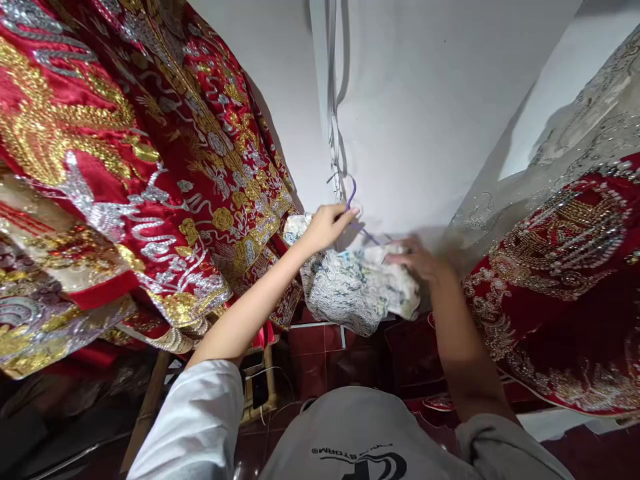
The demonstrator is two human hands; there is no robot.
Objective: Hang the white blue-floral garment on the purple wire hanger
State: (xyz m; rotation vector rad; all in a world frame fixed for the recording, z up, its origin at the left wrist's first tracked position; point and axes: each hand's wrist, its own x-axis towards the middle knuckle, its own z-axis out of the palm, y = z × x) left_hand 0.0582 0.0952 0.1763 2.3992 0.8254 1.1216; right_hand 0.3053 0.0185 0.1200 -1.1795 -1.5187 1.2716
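A purple clothes hanger [352, 193] stands hook-up in front of the white wall, with a white garment patterned in blue and yellow [345, 290] hanging below it. My left hand [325, 228] is closed around the base of the hook, thumb and fingers pinched together. At the garment's right shoulder, my right hand [417, 259] grips the cloth with bent fingers, slightly blurred. Part of the hanger's right arm shows bare between the two hands; the rest is hidden by the cloth.
Red embroidered robes [210, 153] hang close on the left. A beaded red garment [565, 287] with sheer fabric hangs at the right. A white strap [332, 87] runs down the wall. Dark red tiles [307, 363] cover the floor, and a wooden stool [270, 383] stands at lower left.
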